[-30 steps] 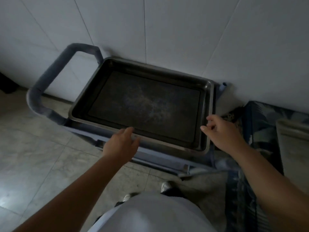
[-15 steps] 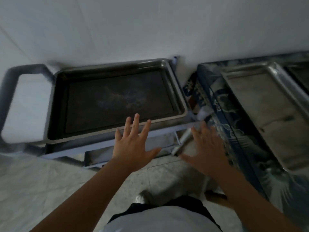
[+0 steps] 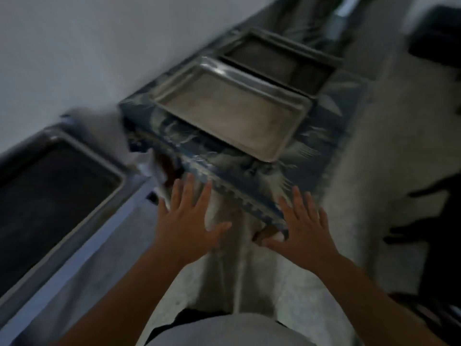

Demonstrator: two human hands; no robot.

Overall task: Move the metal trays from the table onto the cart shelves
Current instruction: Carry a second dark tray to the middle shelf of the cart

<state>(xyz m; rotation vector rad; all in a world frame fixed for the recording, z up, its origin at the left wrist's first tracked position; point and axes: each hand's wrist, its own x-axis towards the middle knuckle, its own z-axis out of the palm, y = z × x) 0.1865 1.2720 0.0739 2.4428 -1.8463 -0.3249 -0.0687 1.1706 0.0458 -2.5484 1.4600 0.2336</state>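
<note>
A dark metal tray (image 3: 50,188) lies on the top shelf of the cart (image 3: 82,248) at the left. On the table with the blue patterned cloth (image 3: 239,176) a light shallow metal tray (image 3: 232,111) lies nearest me, and a darker tray (image 3: 279,61) sits behind it. My left hand (image 3: 187,221) and my right hand (image 3: 301,226) are both held out with fingers spread, empty, in front of the table's near edge. Neither hand touches a tray.
A white wall runs along the far side of cart and table. Pale floor lies to the right of the table, with dark chair legs (image 3: 424,221) and a black object (image 3: 436,46) at the far right.
The view has swung right from the cart to the table. Both hands left the cart tray and now hover open before the table's edge; a second table tray has come into view.
</note>
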